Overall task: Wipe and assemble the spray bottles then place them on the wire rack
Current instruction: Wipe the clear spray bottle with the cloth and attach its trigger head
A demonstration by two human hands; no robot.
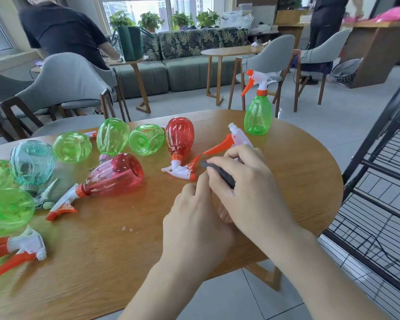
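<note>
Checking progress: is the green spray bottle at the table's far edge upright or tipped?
Upright. The green spray bottle stands on its base on the table, spray head on top.

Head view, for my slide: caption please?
Both hands work over a table of spray bottles.

Gray chairs, sofa, plants in bkgd.

1 green spray bottle stands assembled near the table's far edge; loose red bottles lie mid-table, wire rack at right.
</note>
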